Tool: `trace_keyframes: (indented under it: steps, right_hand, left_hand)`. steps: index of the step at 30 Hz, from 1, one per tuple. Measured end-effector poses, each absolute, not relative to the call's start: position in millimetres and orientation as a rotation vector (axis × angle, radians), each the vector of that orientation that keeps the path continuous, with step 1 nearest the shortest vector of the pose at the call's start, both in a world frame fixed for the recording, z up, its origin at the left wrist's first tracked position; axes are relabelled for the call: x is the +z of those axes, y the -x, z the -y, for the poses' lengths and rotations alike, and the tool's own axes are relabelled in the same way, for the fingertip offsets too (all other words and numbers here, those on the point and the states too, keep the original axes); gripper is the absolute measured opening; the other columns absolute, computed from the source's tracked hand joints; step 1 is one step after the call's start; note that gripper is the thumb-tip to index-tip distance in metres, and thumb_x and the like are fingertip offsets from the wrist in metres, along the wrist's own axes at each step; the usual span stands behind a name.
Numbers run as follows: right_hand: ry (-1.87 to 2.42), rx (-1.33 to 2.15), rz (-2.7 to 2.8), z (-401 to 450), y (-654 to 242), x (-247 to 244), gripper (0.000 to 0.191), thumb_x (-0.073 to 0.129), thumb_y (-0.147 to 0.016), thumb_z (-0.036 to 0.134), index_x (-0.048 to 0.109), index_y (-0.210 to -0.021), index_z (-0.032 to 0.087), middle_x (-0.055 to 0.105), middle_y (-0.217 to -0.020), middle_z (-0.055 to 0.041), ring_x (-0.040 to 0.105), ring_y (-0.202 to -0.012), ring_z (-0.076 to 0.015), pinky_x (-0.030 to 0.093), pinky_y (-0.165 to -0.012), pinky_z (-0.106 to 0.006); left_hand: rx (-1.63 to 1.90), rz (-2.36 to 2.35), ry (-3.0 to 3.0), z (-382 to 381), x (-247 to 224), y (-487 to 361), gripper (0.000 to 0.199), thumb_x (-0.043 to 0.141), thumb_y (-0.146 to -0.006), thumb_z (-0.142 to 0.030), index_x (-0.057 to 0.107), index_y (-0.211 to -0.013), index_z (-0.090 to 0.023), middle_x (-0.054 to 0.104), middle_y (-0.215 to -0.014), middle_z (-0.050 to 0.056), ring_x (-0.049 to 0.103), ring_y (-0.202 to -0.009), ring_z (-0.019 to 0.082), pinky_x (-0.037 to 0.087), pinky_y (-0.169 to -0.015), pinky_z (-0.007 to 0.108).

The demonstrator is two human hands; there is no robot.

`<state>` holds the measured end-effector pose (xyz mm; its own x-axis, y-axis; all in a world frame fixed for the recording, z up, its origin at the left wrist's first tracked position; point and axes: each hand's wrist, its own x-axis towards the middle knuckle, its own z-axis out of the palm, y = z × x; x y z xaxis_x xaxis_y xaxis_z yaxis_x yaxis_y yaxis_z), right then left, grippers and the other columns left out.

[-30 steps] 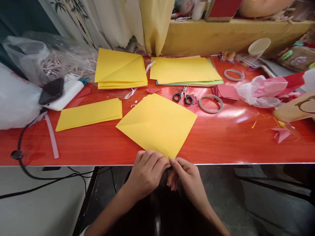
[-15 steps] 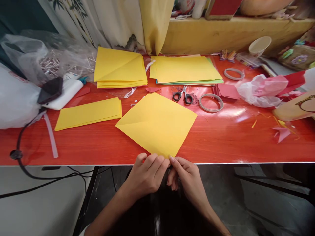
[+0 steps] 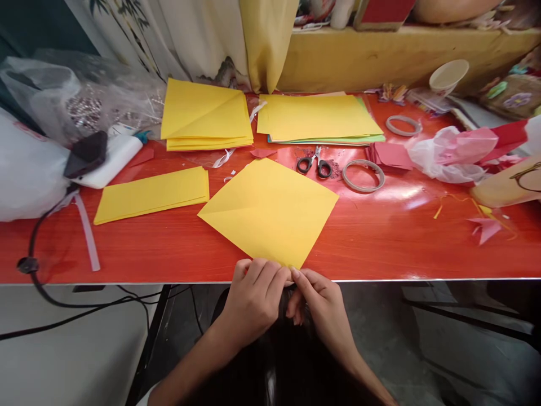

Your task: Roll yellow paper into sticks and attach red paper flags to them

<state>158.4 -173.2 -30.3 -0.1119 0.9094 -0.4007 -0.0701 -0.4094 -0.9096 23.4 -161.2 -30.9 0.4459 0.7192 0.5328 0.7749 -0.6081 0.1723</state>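
A yellow paper sheet (image 3: 273,208) lies turned like a diamond on the red table, its near corner at the table's front edge. My left hand (image 3: 257,299) has its fingers curled over that near corner, gripping the paper's edge. Close beside it on the right, my right hand (image 3: 319,301) pinches the same corner between thumb and forefinger; its other fingers are bent underneath. The fingertips of both hands nearly touch, and they hide the very tip of the sheet.
Behind the sheet lie two yellow paper stacks (image 3: 207,115) (image 3: 313,115), black-handled scissors (image 3: 315,163) and a tape roll (image 3: 363,176). Folded yellow strips (image 3: 152,194) are at the left, near a phone (image 3: 87,153). Pink tissue (image 3: 454,152) and a cup (image 3: 448,78) stand right on the red table (image 3: 401,248).
My left hand has shifted slightly up and its fingers have moved a little over the paper's near corner. The right hand and the sheet are almost unchanged.
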Motion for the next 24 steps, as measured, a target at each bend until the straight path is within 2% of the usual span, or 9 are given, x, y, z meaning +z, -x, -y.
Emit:
trace_keyframes:
  steps: [6,14,20,24]
  right_hand:
    - [1.386,1.677,0.986,171.5,-160.5,-28.8,0.037,0.050,-0.084,0.050,0.053,-0.070,0.016,0.057,-0.042,0.0023,0.046,-0.032,-0.0065,0.036,-0.035,-0.016]
    - [1.327,1.715,0.920,171.9,-162.1,-30.3,0.038,0.049,-0.085,0.049,0.052,-0.067,0.016,0.057,-0.042,0.0018,0.046,-0.031,-0.0062,0.036,-0.034,-0.015]
    - [1.318,1.831,0.919,172.0,-166.6,-30.1,0.034,0.059,-0.079,0.046,0.061,-0.091,0.014,0.058,-0.045,0.0034,0.047,-0.032,-0.0062,0.037,-0.034,-0.015]
    - [1.302,1.841,0.921,172.8,-167.1,-30.3,0.035,0.059,-0.080,0.045,0.061,-0.092,0.012,0.059,-0.046,0.0030,0.047,-0.033,-0.0055,0.037,-0.035,-0.015]
  left_hand:
    - [-0.885,1.318,2.530,162.3,-34.6,-20.8,0.007,0.051,-0.086,-0.014,0.058,-0.088,-0.013,0.062,-0.080,0.003,0.048,-0.076,0.017,0.032,-0.071,0.032]
    - [-0.946,1.248,2.528,162.6,-39.1,-15.8,0.012,0.050,-0.086,-0.013,0.060,-0.094,-0.013,0.064,-0.084,0.004,0.051,-0.078,0.016,0.034,-0.073,0.031]
    - [-0.997,1.333,2.507,161.0,-40.7,-17.5,0.009,0.052,-0.086,-0.015,0.060,-0.091,-0.015,0.064,-0.081,0.004,0.052,-0.078,0.016,0.033,-0.072,0.030]
    - [-1.038,1.391,2.477,159.4,-40.2,-19.3,0.006,0.055,-0.084,-0.015,0.059,-0.088,-0.016,0.063,-0.079,0.003,0.051,-0.076,0.016,0.033,-0.070,0.030]
